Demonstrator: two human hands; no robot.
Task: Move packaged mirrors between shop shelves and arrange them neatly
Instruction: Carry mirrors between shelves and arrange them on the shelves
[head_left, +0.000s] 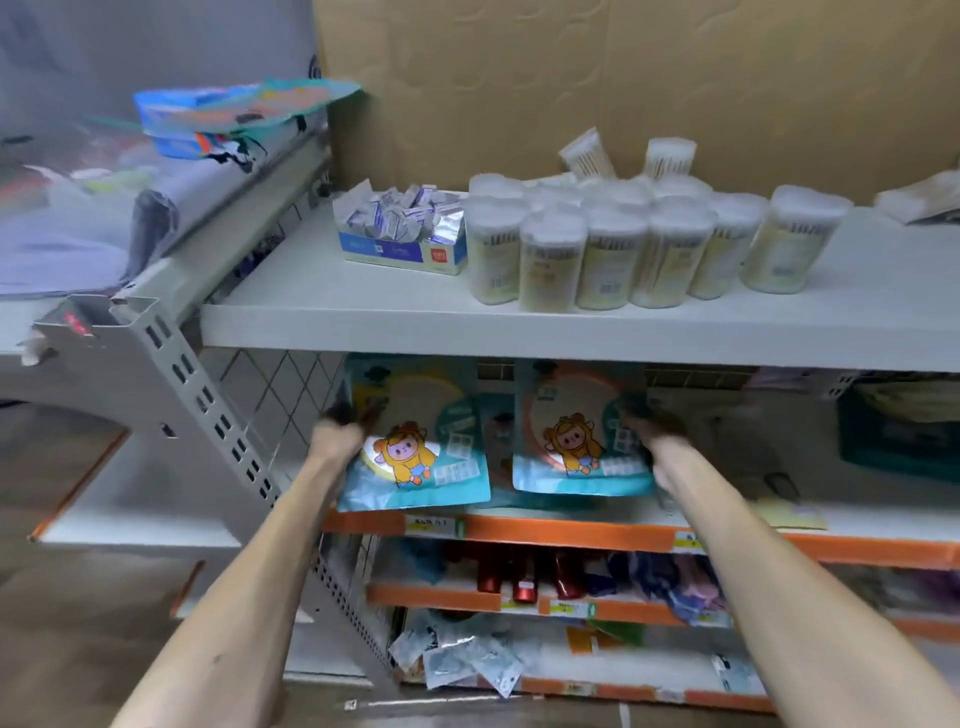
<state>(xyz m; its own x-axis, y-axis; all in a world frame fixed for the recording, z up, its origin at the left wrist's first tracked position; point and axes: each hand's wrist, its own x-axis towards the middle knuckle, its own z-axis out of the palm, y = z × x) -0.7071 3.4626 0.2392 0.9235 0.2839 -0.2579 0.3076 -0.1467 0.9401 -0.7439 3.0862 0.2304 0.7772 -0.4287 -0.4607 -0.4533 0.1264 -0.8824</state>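
Head view, looking down along two bare forearms into a grey metal shop shelving unit.

Middle left of the frame: left hand (344, 422) gripping the left edge of a flat teal plastic mirror packet printed with a yellow cartoon animal (415, 447), thumb on the front, fingertips dark and blurred.

Middle right: right hand (652, 431) closed on the right edge of a second teal mirror packet with an orange ring (574, 441), fingers smeared by motion but seemingly curled round that edge.

Both packets nearly upright, lower edges near the front of the white shelf with the orange price strip (545, 532), tops leaning back under the grey upper shelf (332, 322). Held by the outer edges, probably to keep the printed faces outward and to steer the pair side by side. Between them, further back, a sliver of another teal packet (493, 447).

Upper centre, on the upper shelf: a cluster of clear cylindrical tubs of cotton swabs (613, 249) beside an open blue-and-white card box of small foil sachets (402, 234), set against brown cardboard backing (623, 78).

Lower centre: dark red bottles (524, 579) one shelf down, loose clear packets (467, 660) on the lowest.

Likely mid-placement; squaring and evening of the gap not yet done.
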